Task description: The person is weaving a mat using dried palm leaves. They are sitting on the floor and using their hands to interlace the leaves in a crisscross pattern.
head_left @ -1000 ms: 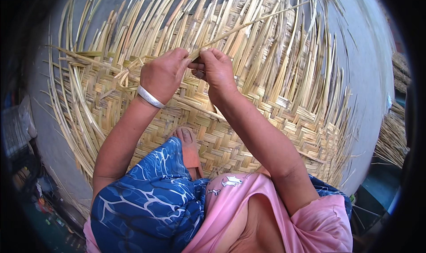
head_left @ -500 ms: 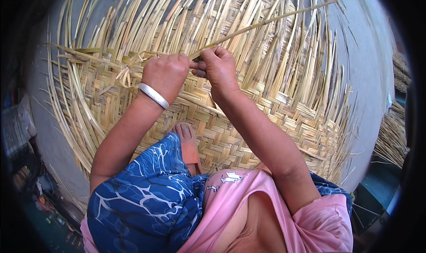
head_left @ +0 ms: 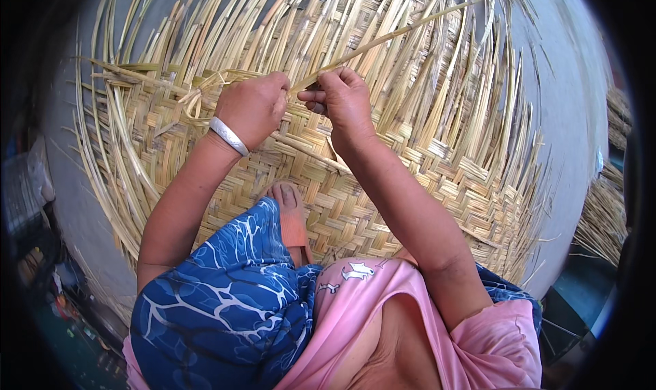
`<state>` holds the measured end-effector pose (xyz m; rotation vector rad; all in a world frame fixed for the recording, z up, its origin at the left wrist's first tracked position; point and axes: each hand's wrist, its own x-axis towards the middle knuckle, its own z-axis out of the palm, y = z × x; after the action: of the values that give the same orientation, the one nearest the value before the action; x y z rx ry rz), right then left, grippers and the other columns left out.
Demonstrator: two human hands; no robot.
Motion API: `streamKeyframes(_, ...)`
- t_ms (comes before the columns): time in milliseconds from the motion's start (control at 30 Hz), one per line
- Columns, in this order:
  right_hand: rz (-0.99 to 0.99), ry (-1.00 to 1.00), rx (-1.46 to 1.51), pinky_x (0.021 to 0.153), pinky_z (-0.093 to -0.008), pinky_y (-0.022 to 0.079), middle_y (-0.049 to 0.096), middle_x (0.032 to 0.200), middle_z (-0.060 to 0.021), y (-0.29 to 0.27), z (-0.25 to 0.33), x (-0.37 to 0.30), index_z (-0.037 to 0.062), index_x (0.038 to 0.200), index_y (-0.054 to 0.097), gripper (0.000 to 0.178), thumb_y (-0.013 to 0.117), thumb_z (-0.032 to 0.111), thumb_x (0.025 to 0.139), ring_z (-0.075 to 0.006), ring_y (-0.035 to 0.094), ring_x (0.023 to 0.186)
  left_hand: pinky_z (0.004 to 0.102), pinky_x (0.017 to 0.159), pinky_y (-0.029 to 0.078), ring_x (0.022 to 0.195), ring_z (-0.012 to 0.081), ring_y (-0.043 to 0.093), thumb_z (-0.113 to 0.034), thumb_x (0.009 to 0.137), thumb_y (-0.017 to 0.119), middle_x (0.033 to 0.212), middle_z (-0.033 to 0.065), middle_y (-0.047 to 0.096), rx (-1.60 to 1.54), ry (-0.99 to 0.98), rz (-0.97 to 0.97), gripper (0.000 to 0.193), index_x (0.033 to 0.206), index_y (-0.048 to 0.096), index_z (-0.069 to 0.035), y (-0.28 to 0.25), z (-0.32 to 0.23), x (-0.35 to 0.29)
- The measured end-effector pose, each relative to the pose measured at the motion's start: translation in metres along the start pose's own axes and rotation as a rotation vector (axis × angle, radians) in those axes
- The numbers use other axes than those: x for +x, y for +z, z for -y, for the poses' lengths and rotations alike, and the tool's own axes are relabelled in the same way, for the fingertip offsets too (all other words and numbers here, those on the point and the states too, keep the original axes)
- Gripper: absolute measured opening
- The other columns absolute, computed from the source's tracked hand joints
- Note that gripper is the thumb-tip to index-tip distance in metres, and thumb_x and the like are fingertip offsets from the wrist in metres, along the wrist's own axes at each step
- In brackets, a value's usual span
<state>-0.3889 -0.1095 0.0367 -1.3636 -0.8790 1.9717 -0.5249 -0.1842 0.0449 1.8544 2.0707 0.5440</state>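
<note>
A long pale reed strip (head_left: 403,31) runs from between my hands up to the far right. My right hand (head_left: 344,99) pinches it between thumb and forefinger, the other fingers curled. My left hand (head_left: 251,106), with a silver bangle on its wrist, is closed around the strip's near end; its fingertips are mostly hidden. Beneath both hands spreads a woven reed mat (head_left: 369,219) in a slanting pattern, its loose strip ends fanning out on the far side. Left of my left hand lies a bent, looped bundle of strips (head_left: 195,97).
My foot in an orange sandal (head_left: 292,222) stands on the mat. Grey floor (head_left: 570,116) surrounds the mat. Bundles of thin dry stalks (head_left: 601,212) lie at the right edge. Assorted dim objects (head_left: 68,301) crowd the lower left.
My hands have moved slightly apart, the right one a little to the right, the left one a little to the left. The strip's far end has shifted up and left.
</note>
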Motion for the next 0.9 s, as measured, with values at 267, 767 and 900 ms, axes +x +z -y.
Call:
streamKeyframes(267, 0.008, -0.012, 0.018, 0.053, -0.0250, 0.048, 0.059, 0.075, -0.0085, -0.007, 0.000, 0.005, 0.0001, 0.084, 0.051, 0.008, 0.051, 0.008, 0.083, -0.0161, 0.063, 0.060, 0.0359, 0.063, 0.049, 0.070, 0.0294, 0.063, -0.016, 0.082, 0.060, 0.078, 0.0130, 0.065, -0.119, -0.075, 0.110, 0.015, 0.092, 0.064, -0.006, -0.003, 0.003, 0.000)
streamKeyframes(767, 0.100, -0.043, -0.107, 0.057, -0.0249, 0.047, 0.057, 0.079, -0.0077, -0.007, -0.016, 0.002, 0.0008, 0.088, 0.048, 0.012, 0.054, 0.009, 0.081, -0.0150, 0.061, 0.066, 0.0371, 0.060, 0.049, 0.067, 0.0295, 0.062, -0.015, 0.079, 0.056, 0.075, 0.0127, 0.063, -0.008, 0.020, 0.008, 0.013, 0.087, 0.063, -0.007, 0.012, 0.004, -0.002)
streamKeyframes(900, 0.141, -0.038, -0.105, 0.060, -0.0249, 0.047, 0.057, 0.080, -0.0064, -0.008, -0.025, 0.001, -0.0001, 0.094, 0.051, 0.018, 0.056, 0.010, 0.080, -0.0144, 0.060, 0.072, 0.0353, 0.059, 0.049, 0.062, 0.0258, 0.062, -0.018, 0.078, 0.057, 0.071, 0.0122, 0.063, -0.246, -0.122, 0.029, 0.016, 0.087, 0.061, -0.006, 0.014, 0.004, 0.000)
